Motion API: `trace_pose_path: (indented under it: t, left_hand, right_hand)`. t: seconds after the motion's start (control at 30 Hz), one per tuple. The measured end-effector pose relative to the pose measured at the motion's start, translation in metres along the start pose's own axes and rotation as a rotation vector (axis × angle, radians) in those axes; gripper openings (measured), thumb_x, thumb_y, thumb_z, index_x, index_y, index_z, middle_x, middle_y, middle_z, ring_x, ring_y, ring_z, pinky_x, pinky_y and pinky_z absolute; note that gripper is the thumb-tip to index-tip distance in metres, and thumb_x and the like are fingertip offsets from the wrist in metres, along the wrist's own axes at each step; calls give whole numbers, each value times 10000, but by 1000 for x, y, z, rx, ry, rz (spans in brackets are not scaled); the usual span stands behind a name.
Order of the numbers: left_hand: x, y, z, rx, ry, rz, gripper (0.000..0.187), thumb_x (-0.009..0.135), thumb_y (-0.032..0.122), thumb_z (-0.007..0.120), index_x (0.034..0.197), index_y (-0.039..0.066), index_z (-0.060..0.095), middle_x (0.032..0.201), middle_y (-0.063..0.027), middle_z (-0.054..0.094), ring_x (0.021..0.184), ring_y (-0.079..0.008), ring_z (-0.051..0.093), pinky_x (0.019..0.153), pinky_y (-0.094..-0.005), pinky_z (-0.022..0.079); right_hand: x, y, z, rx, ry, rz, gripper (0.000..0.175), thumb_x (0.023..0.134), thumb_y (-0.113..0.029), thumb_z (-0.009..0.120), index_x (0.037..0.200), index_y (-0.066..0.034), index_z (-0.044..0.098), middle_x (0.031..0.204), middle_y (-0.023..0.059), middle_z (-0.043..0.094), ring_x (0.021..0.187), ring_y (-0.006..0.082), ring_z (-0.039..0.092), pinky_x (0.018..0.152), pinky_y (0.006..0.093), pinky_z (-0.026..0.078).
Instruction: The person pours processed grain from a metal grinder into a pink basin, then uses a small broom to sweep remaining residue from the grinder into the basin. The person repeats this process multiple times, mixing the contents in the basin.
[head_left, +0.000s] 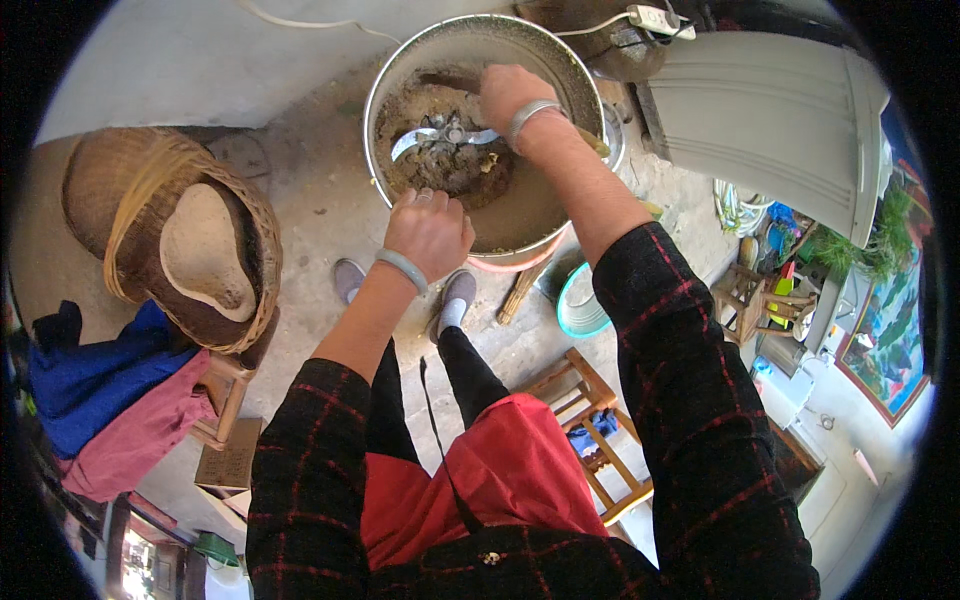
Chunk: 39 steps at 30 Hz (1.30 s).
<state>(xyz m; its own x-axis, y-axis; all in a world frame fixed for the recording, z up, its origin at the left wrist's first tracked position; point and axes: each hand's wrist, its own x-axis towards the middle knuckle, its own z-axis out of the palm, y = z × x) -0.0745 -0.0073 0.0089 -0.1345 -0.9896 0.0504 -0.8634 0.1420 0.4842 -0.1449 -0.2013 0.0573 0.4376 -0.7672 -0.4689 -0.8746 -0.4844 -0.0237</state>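
Note:
A round metal drum (532, 232) stands before me, with a curved metal blade (412, 139) on a central hub at its bottom. Dark, crumbly material (450, 176) lies around the blade, and the inner wall is coated with residue. My left hand (429, 234), wearing a ring and a bangle, has its fingers curled over the near left rim. Inside the drum is my right hand (517, 101), closed around the end of a dark, flat tool (448, 80) at the far side; its exact kind cannot be told.
Woven baskets (266, 247) and draped clothes (112, 382) are at left. A bundled-straw brush (521, 292) and a turquoise basin (585, 330) lie below the drum. A wooden chair (592, 375) stands near my legs. A power strip (660, 21) sits beyond, beside a grey panel (757, 112).

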Motion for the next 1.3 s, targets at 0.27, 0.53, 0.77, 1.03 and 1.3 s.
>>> trace_pose_path:
  t: [0.27,0.53,0.77,1.03,1.3]
  left_hand:
    - [0,0,-2,19,-17,-2,184,765,224,596,702,56,636,701,-115,622,695,-267,623,708,-387,470]
    - [1,0,0,44,-76,-14,178,755,222,588,706,58,638,725,-111,624,718,-250,627,698,-383,467]
    - [0,1,-1,55,-54,-10,180,760,217,579,696,57,629,714,-104,613,713,-251,621,694,-380,464]
    - [2,2,3,-6,-43,-1,180,763,203,572,690,47,624,704,-107,604,698,-268,612,695,-398,462]
    - [-2,-3,1,11,-42,-8,166,768,194,575,704,50,625,715,-112,599,714,-265,608,713,-396,457]
  right_hand:
    - [-48,-20,16,-11,-159,-194,209,836,-131,545,914,-61,726,960,173,702,906,316,694,783,402,556]
    - [-96,17,23,-33,-343,-209,204,815,-128,550,880,-44,724,914,198,696,881,348,688,770,428,555]
    - [-108,85,-21,-8,-357,-211,186,800,-109,551,857,-19,704,876,231,674,845,380,671,730,451,550]
    - [-91,76,18,-359,-410,-150,206,861,-108,531,931,-69,721,976,168,700,916,328,688,758,425,561]
    - [-60,65,-36,-423,-61,-189,189,858,-117,518,902,-92,700,900,155,695,847,295,696,710,407,567]
